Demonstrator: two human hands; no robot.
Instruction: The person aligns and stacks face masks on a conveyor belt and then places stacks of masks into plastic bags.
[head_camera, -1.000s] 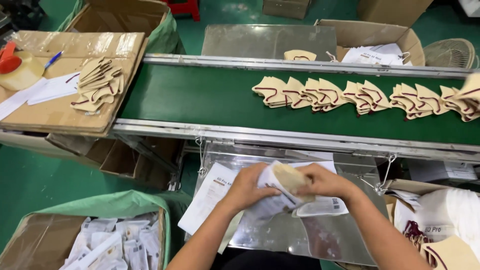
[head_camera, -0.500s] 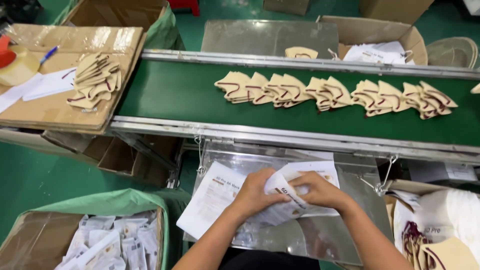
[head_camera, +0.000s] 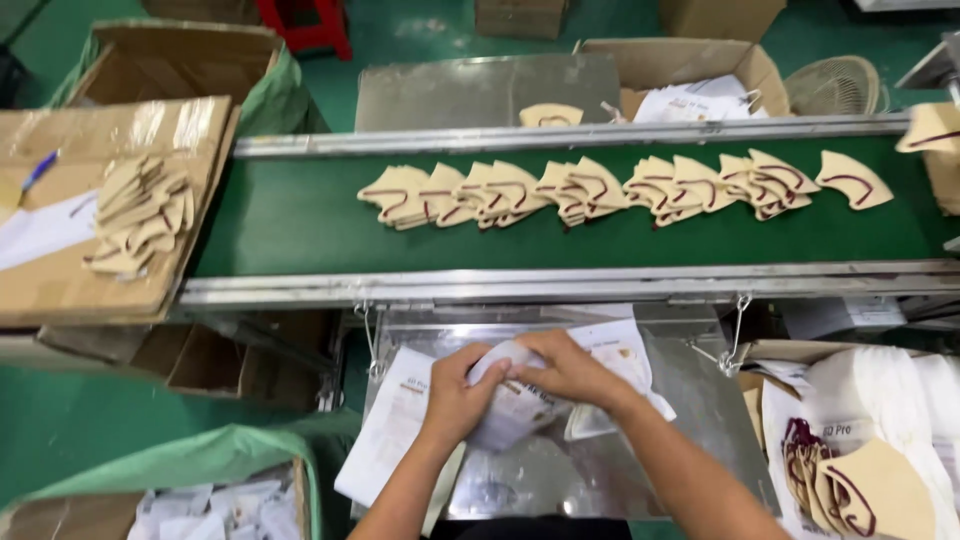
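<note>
Both my hands meet over a steel work tray (head_camera: 690, 400), pressed on a white plastic pouch (head_camera: 515, 405). My left hand (head_camera: 458, 392) grips its left side, my right hand (head_camera: 570, 368) covers its top right. More white printed pouches (head_camera: 625, 355) and a paper sheet (head_camera: 385, 440) lie under and beside them. Beyond the tray a row of beige folded masks with dark red trim (head_camera: 590, 188) lies on the green conveyor belt (head_camera: 290, 235).
A stack of beige masks (head_camera: 135, 215) rests on a cardboard sheet at left. A green-lined box of filled pouches (head_camera: 215, 505) stands at lower left. At lower right is a bag of masks (head_camera: 860, 490). Cardboard boxes (head_camera: 690, 70) and a fan (head_camera: 835, 85) sit behind the belt.
The masks on the belt have travelled left. The beige mask seen between my hands a second ago is now out of sight inside the pouch, and my hands have lowered onto it.
</note>
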